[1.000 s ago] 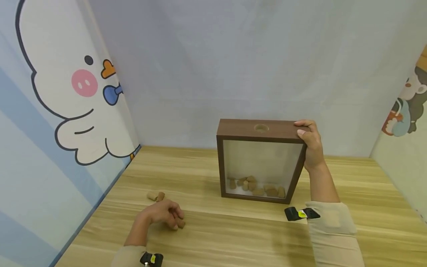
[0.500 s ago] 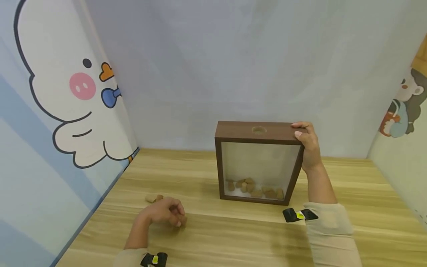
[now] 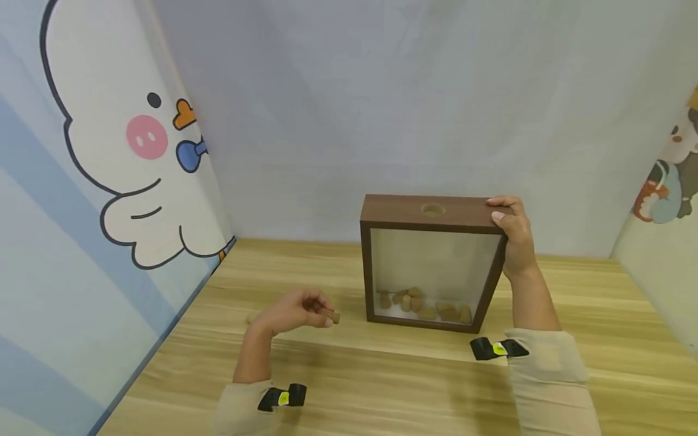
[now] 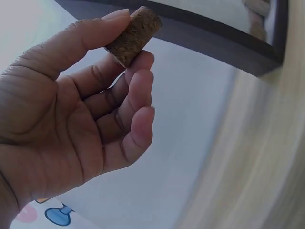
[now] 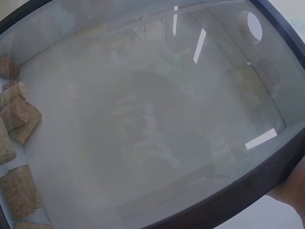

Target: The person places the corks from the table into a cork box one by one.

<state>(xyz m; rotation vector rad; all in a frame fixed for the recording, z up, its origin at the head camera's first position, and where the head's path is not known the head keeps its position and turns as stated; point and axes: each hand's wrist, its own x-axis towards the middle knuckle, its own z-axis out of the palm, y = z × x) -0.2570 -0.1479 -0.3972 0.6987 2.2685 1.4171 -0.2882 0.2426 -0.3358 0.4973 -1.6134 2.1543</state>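
Observation:
A cork (image 4: pixel 135 36) is pinched between the thumb and fingertips of my left hand (image 3: pixel 297 312), raised over the table to the left of a box. The brown-framed shadow box (image 3: pixel 369 272) stands upright with a clear front and a round hole (image 3: pixel 433 210) in its top. My right hand (image 3: pixel 515 236) grips its top right corner, thumb in front and fingers over the top. Inside, several corks (image 5: pixel 21 191) lie along the bottom, seen through the pane in the right wrist view.
On the wood-grain table (image 3: pixel 382 387), a pale cork (image 3: pixel 250 318) lies behind my left wrist, partly hidden. A grey-white cloth wall (image 3: pixel 382 109) rises behind the box. A cartoon-printed panel (image 3: pixel 109 200) borders the left side.
My left hand has picked the cork up off the table and carried it up and right toward the box. My right hand keeps its grip on the box corner.

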